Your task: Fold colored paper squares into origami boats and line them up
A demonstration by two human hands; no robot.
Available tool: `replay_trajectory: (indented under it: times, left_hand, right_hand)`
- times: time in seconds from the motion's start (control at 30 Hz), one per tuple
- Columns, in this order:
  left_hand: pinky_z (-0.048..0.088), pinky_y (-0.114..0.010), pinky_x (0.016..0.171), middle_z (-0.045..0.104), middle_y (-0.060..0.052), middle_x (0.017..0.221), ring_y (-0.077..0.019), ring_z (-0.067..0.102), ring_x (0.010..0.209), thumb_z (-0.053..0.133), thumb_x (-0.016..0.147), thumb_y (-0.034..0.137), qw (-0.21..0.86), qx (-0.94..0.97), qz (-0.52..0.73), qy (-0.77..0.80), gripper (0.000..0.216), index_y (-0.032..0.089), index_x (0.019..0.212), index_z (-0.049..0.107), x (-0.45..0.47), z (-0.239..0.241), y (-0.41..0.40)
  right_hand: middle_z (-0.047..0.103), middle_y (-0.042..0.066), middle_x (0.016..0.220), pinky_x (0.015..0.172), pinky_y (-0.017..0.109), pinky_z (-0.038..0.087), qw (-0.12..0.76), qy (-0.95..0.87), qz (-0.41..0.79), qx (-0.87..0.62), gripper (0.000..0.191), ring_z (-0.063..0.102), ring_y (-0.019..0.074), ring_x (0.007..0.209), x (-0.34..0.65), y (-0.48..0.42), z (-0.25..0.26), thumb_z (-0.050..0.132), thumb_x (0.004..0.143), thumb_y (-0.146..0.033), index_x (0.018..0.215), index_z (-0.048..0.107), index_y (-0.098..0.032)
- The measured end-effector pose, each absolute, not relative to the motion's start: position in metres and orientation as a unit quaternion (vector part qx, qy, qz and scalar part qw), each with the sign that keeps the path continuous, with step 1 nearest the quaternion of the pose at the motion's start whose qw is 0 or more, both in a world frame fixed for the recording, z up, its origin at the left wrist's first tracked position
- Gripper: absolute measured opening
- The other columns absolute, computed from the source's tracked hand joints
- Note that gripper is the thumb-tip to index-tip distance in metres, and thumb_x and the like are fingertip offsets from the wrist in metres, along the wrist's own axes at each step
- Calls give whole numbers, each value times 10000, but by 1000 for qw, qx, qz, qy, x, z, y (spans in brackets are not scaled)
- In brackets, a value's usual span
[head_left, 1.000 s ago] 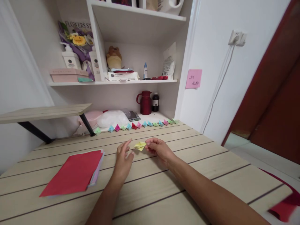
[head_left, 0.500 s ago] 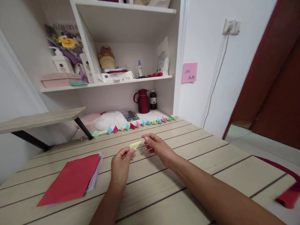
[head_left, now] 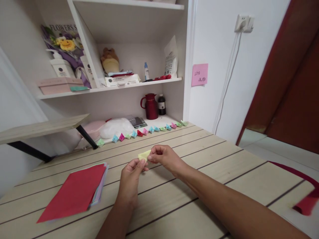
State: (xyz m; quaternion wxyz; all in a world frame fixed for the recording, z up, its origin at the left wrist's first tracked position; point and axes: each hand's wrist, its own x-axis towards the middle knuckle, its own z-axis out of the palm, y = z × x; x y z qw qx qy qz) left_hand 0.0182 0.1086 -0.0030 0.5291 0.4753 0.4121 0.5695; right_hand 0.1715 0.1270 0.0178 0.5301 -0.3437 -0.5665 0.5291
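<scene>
A small folded piece of yellow paper (head_left: 144,155) is held up over the wooden table (head_left: 159,212). My left hand (head_left: 132,172) pinches its lower edge between thumb and fingers. At its right end my right hand (head_left: 165,159) closes thumb and fingertips on the paper. Along the table's far edge runs a row of small folded paper pieces, among them a red one (head_left: 140,133) and a light green one (head_left: 100,142). To the left of my hands lies a stack of paper sheets with a red sheet (head_left: 74,192) on top.
Behind the row, a dark red jug (head_left: 151,107) and a dark bottle (head_left: 161,105) stand in the shelf unit (head_left: 119,87). A small raised wooden stand (head_left: 45,127) with black legs is at the left. Something red (head_left: 307,200) shows beyond the table's right edge.
My right hand has moved left and taken hold of the yellow paper's right end, where it was apart before. The left hand keeps its pinch. The view has shifted slightly.
</scene>
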Motion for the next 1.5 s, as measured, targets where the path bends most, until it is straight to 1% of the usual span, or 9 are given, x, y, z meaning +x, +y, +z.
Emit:
replay_trajectory:
  times: [0.2, 0.57, 0.7, 0.9, 0.97, 1.07, 1.17, 1.37, 1.5]
  left_hand:
    - [415, -268, 765, 668, -23, 781, -125, 545, 706, 726, 750, 352, 518, 494, 559, 418, 235, 137, 837, 686, 19, -5, 107]
    - [406, -250, 713, 645, -9, 718, -116, 528, 665, 738, 738, 349, 524, 493, 560, 410, 220, 143, 781, 673, 19, 0, 107]
    - [410, -242, 677, 649, -16, 732, -105, 512, 639, 735, 745, 343, 558, 481, 545, 401, 217, 139, 760, 664, 20, -2, 104]
    - [458, -218, 674, 644, -21, 715, -94, 543, 643, 765, 733, 272, 643, 404, 545, 355, 179, 131, 736, 655, 20, -2, 102]
    - [492, -231, 726, 646, -21, 709, -97, 572, 662, 778, 721, 217, 672, 353, 556, 340, 147, 129, 745, 663, 19, -1, 103]
    - [529, -267, 787, 652, -27, 701, -103, 603, 669, 760, 741, 169, 694, 303, 562, 333, 95, 123, 764, 680, 17, -1, 105]
    - [545, -284, 817, 672, -42, 718, -111, 628, 683, 730, 772, 159, 703, 292, 557, 333, 55, 120, 786, 694, 16, -1, 105]
    - [533, -295, 894, 713, -65, 815, -120, 657, 748, 705, 799, 162, 729, 288, 529, 324, 144, 112, 934, 711, 18, -1, 102]
    - [523, -301, 910, 708, -60, 820, -127, 658, 777, 682, 828, 210, 739, 273, 522, 325, 140, 120, 933, 708, 18, -2, 102]
  right_hand:
    - [589, -37, 566, 543, 235, 416, 525, -563, 537, -345, 306, 515, 95, 514, 171, 128, 17, 776, 651, -380, 680, 555, -171]
    - [594, -30, 523, 480, 214, 435, 500, -585, 521, -369, 253, 528, 93, 439, 173, 124, 22, 563, 845, -331, 647, 510, -183]
    - [583, -31, 491, 414, 201, 376, 502, -575, 524, -378, 281, 506, 90, 369, 174, 127, 21, 491, 884, -328, 642, 489, -185]
    - [563, -29, 467, 363, 205, 323, 488, -611, 484, -393, 389, 461, 91, 317, 176, 131, 14, 423, 930, -458, 641, 441, -198]
    - [588, -25, 534, 401, 205, 356, 497, -608, 476, -396, 376, 496, 91, 366, 176, 132, 13, 423, 930, -478, 688, 463, -193]
    - [648, 5, 820, 574, 230, 461, 527, -593, 468, -390, 220, 600, 105, 599, 176, 131, 13, 595, 852, -406, 877, 552, -191]
    - [606, 38, 1061, 757, 275, 484, 529, -567, 511, -371, 350, 607, 140, 868, 175, 127, 16, 709, 757, -285, 1081, 588, -227]
    - [586, 30, 1016, 759, 292, 491, 501, -550, 604, -285, 490, 595, 143, 856, 173, 120, 22, 723, 722, -214, 1191, 586, -250]
    - [620, 26, 961, 728, 279, 485, 487, -565, 611, -266, 451, 594, 131, 801, 173, 120, 21, 721, 715, -189, 1153, 618, -223]
